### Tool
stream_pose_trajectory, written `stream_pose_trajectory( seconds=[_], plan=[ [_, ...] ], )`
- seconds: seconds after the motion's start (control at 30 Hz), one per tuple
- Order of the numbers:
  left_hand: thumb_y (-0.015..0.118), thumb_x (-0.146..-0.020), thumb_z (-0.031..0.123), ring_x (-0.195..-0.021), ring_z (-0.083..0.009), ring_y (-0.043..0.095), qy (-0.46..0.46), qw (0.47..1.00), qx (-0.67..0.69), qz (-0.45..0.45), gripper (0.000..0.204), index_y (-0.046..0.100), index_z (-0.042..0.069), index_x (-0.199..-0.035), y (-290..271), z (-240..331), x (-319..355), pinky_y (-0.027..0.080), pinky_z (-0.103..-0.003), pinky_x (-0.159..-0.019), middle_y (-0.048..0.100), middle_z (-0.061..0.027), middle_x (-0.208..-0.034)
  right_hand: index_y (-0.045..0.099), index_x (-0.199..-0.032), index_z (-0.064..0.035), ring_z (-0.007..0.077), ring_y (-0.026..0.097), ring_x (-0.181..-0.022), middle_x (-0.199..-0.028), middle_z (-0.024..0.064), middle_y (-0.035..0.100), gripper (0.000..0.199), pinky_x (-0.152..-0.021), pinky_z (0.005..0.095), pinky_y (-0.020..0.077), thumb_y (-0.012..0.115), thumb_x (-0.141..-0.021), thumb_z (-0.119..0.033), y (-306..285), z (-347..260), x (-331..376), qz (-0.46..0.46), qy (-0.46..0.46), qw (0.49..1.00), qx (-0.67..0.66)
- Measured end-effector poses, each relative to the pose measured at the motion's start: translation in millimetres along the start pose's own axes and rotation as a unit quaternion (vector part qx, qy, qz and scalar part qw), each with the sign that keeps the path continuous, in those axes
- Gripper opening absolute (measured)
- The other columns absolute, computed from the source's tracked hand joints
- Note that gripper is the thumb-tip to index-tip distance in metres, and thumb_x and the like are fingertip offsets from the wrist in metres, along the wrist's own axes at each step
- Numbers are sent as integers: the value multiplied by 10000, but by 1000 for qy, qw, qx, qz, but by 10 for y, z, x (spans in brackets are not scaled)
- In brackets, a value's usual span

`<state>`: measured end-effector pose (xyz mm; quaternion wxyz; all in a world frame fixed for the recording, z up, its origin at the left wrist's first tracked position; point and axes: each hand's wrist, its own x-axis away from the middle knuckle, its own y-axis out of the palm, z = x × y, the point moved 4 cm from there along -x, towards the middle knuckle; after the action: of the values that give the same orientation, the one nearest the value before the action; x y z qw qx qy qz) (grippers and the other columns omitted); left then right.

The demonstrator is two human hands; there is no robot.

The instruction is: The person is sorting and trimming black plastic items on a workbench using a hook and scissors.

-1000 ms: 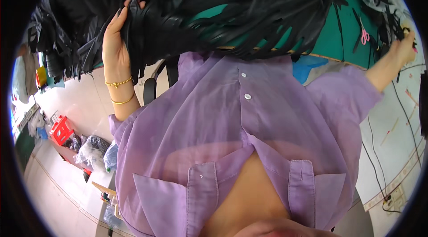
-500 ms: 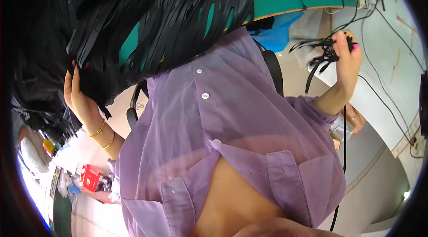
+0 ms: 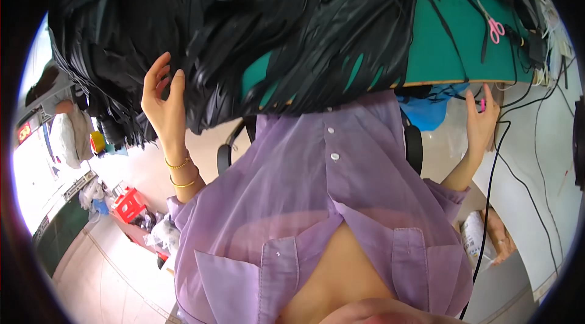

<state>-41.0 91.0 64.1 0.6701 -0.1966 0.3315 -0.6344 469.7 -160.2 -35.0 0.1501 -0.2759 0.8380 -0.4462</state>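
A large heap of black strips (image 3: 244, 19), thin and slightly shiny, covers much of the green tabletop (image 3: 463, 50) and hangs over its near edge. My left hand (image 3: 163, 102) is raised at the near left side of the heap, fingers apart and nothing in them. Past the table's near right edge is my right hand (image 3: 482, 117), its thumb and forefinger pointing up. A small pink thing (image 3: 483, 105) shows between those fingers; its kind is hidden. Loose black strips (image 3: 440, 91) lie beside that hand, over a blue plastic bag (image 3: 423, 111) under the table edge.
Pink-handled scissors (image 3: 495, 28) lie on the table's right part near black cables. Chair armrests (image 3: 414, 148) flank my body. A black cable (image 3: 491, 190) runs down at my right. On the left, a red plastic basket (image 3: 129, 204) stands near bags.
My right hand has let go of the bunch of black strips, which now lies over the blue bag. My left hand has come away from the heap. The view has shifted, bringing the scissors fully in.
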Motion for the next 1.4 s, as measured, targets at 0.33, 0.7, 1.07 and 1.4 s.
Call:
stream_pose_trajectory(
  seconds=[0.33,0.7,1.07,1.4],
  plan=[
    [642,-833,99,-716,-240,654,256,960,-30,-111,169,661,6,-973,928,1025,-724,504,-294,-672,675,-130,-833,649,-1130,-52,184,580,-757,-816,122,644,391,-714,307,459,660,-848,-322,-170,-150,-32,24,45,997,58],
    [708,-783,188,-864,-317,649,279,936,-143,-158,187,673,44,-896,1741,757,-1354,513,-386,-733,664,-155,-924,666,-822,12,134,542,-718,-708,14,565,710,-688,264,414,171,-1016,-458,-313,-1043,140,100,-148,953,-246],
    [769,-758,124,-719,-132,629,76,957,162,-228,400,626,-69,-1077,1582,799,-1098,503,-246,-691,680,-82,-816,665,-905,-5,66,602,-782,-880,27,676,229,-708,201,465,570,-940,-210,771,-2662,142,-222,-187,772,-566],
    [705,-833,52,-754,-144,661,-54,841,485,-234,188,632,-10,-995,1284,795,-737,529,-234,-695,666,-57,-839,665,-916,-4,85,608,-779,-844,30,669,267,-716,221,486,541,-964,-236,987,-3053,236,-220,-243,721,-611]
  ],
)
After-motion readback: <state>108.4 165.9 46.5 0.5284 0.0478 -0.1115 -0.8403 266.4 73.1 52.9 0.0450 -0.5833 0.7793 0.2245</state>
